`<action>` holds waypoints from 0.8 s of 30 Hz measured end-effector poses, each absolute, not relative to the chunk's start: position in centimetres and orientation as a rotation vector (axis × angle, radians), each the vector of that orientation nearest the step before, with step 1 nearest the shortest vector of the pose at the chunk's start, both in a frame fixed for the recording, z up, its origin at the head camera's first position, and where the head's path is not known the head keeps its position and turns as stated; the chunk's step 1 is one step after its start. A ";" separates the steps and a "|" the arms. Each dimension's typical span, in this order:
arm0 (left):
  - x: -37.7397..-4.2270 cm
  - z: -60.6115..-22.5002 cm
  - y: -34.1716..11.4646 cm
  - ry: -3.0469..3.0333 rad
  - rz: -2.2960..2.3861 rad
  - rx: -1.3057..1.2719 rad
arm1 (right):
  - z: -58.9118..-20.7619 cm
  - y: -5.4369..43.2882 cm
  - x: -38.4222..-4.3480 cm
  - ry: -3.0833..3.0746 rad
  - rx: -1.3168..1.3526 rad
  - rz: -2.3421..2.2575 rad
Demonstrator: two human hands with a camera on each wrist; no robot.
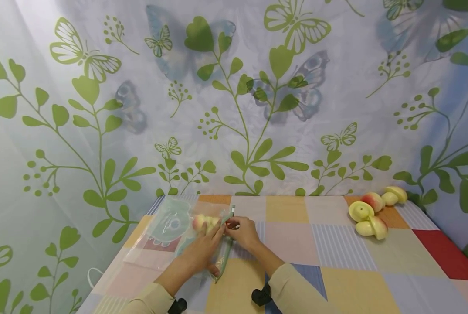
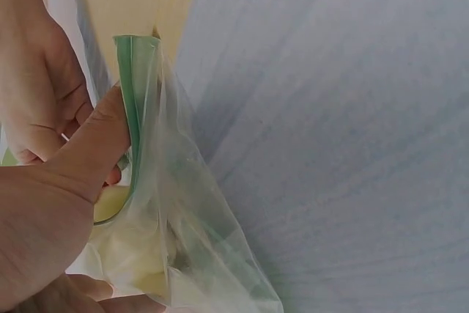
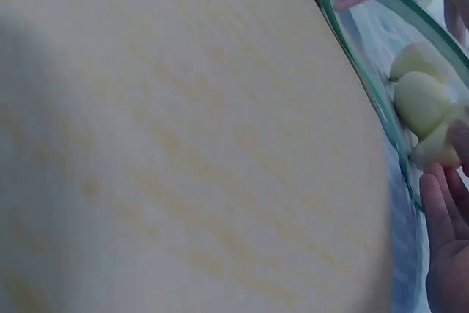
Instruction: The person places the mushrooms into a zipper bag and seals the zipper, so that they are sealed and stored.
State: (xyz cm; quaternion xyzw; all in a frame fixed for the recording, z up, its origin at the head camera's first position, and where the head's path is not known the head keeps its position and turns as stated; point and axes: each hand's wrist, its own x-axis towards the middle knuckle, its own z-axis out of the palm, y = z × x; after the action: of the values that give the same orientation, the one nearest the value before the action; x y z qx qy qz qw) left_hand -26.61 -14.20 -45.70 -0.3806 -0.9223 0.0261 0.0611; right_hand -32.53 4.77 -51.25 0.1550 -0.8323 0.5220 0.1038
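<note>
Two beige sleeves, the left [image 1: 151, 300] and the right [image 1: 296, 290], lie nearest the camera, on the near side of the clear bag [image 1: 171, 218]. The bag lies on the patchwork cloth [image 1: 347, 283], its green rim [image 1: 228, 253] facing right. The left hand [image 1: 201, 249] is spread over the bag, thumb pressing the rim and straight fingers resting on the plastic. The right hand [image 1: 243, 231] is at the bag's mouth, its fingertips and thumb seeming to pinch a toy mushroom [image 3: 441, 144]; another mushroom [image 3: 421, 100] sits just beside that one, inside the bag.

To do this well, I judge, the left thumb should hold the rim wide, since limp plastic is likely to fold over and snag a cap. The toy should pass through the middle of the mouth, fingers clear of the green strip.

Counted: one bag, two hands, and four loose mushrooms [image 1: 369, 211] clustered well to the right of the bag. At least two more are at the bag; I cannot tell whether others are hidden there.
</note>
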 end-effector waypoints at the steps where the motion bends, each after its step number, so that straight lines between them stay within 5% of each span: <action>1: -26.6 -45.7 -14.2 -2.802 0.080 -1.145 | -51.3 4.7 -32.5 -2.457 0.465 1.541; 13: -26.4 -45.6 -13.9 -2.839 0.027 -1.092 | -50.2 5.6 -31.5 -2.505 0.649 1.997; 24: -26.4 -45.9 -14.2 -2.867 -0.038 -1.073 | -49.1 8.5 -32.3 -2.534 0.659 1.867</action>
State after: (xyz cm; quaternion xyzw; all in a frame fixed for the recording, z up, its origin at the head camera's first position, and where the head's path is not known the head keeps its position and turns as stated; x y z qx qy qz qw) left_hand -26.44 -14.17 -45.91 -0.3504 -0.9357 -0.0123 0.0402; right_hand -32.35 8.47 -49.13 0.2049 -0.7875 0.5800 -0.0372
